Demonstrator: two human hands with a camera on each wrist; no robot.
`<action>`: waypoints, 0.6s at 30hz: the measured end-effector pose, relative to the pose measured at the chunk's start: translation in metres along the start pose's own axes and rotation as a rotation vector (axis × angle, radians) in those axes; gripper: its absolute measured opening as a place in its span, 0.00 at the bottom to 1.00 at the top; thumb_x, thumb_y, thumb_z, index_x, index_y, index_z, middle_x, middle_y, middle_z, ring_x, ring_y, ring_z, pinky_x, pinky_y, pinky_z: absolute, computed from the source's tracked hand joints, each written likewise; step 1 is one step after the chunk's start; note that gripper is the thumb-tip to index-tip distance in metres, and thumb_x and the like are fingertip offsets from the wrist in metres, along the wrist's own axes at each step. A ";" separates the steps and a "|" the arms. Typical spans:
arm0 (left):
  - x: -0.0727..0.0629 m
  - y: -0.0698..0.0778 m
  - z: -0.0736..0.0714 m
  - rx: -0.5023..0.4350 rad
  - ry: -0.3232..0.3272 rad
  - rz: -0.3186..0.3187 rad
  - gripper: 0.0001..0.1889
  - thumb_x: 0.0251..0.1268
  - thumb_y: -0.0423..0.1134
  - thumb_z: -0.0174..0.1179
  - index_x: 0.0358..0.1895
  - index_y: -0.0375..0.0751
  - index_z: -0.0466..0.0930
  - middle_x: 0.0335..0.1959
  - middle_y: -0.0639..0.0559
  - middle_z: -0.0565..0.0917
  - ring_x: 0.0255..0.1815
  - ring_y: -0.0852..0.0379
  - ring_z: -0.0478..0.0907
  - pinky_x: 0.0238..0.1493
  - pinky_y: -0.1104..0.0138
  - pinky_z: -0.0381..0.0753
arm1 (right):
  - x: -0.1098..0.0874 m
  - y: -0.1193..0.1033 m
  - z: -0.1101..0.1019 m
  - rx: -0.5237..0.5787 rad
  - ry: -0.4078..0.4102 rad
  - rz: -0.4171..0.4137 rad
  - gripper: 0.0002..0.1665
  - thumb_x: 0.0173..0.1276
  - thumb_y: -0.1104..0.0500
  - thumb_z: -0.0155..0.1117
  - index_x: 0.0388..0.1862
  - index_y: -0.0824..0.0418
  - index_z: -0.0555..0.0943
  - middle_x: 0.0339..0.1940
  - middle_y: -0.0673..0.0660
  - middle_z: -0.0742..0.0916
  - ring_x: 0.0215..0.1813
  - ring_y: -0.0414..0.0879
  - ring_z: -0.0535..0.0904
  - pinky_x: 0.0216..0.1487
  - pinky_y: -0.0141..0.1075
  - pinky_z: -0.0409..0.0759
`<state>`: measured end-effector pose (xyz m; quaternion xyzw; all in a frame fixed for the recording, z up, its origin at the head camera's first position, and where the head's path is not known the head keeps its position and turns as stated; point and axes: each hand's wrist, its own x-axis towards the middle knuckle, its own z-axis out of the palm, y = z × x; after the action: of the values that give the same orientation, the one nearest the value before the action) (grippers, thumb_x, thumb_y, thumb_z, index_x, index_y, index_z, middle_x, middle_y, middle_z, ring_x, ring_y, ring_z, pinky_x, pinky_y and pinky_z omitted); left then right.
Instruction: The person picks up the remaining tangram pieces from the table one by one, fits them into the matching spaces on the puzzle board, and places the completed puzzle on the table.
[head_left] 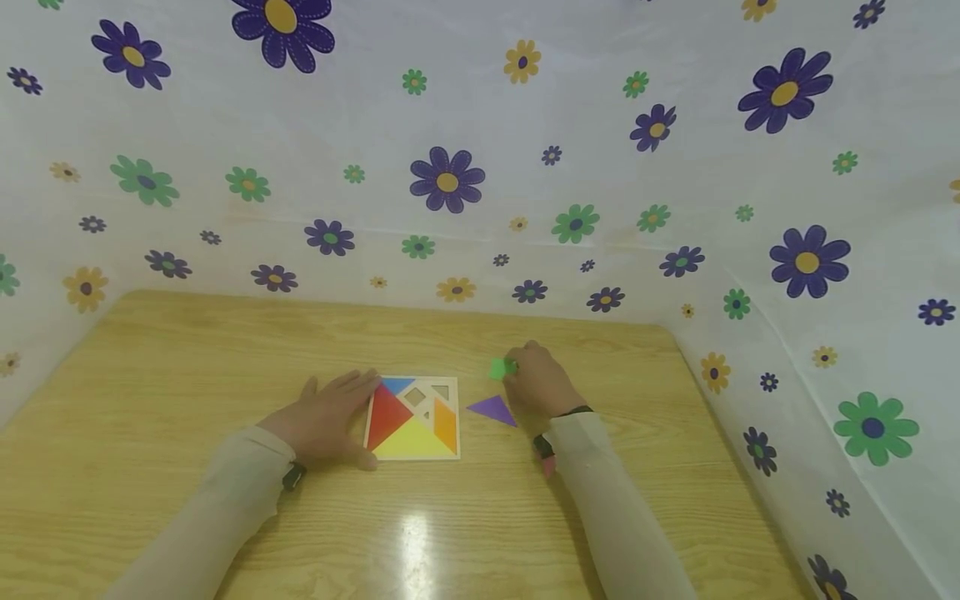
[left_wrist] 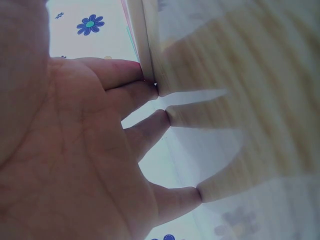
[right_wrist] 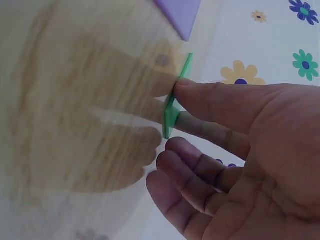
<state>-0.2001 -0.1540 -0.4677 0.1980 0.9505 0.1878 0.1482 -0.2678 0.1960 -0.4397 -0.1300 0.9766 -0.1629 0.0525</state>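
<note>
A square tangram board [head_left: 453, 383] lies flat, holding a red triangle [head_left: 386, 414], a yellow triangle [head_left: 415, 442], a blue triangle [head_left: 395, 385] and an orange parallelogram [head_left: 446, 427]. Three cut-outs near its top right show bare wood. My left hand [head_left: 322, 421] rests on the table with spread fingers, its fingertips touching the board's left side. To the right of the board, my right hand [head_left: 542, 379] pinches a green tangram piece [right_wrist: 172, 112] between thumb and index finger, close to the tabletop. Whether it is one green piece or two, I cannot tell.
A purple triangle [head_left: 493, 409] lies between the board and my right hand. The glossy wooden table [head_left: 300, 542] meets a flower-printed white cloth [head_left: 480, 108] at the back and both sides.
</note>
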 end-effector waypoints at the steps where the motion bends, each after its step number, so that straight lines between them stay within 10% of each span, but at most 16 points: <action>1: 0.000 0.000 0.000 -0.001 -0.001 -0.001 0.68 0.41 0.74 0.74 0.84 0.46 0.52 0.85 0.48 0.54 0.85 0.41 0.46 0.75 0.27 0.36 | -0.001 0.000 0.000 0.005 -0.001 0.009 0.18 0.66 0.64 0.62 0.54 0.67 0.84 0.46 0.61 0.81 0.48 0.54 0.76 0.53 0.49 0.82; 18: -0.006 0.010 -0.008 -0.011 -0.007 -0.005 0.65 0.44 0.70 0.75 0.84 0.44 0.53 0.85 0.46 0.54 0.85 0.39 0.46 0.76 0.28 0.36 | -0.014 -0.005 -0.005 0.120 -0.049 0.137 0.21 0.66 0.57 0.74 0.53 0.65 0.79 0.47 0.59 0.85 0.46 0.51 0.80 0.51 0.47 0.81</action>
<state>-0.1945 -0.1504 -0.4548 0.1953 0.9495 0.1919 0.1532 -0.2534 0.1963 -0.4325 -0.0635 0.9702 -0.2138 0.0949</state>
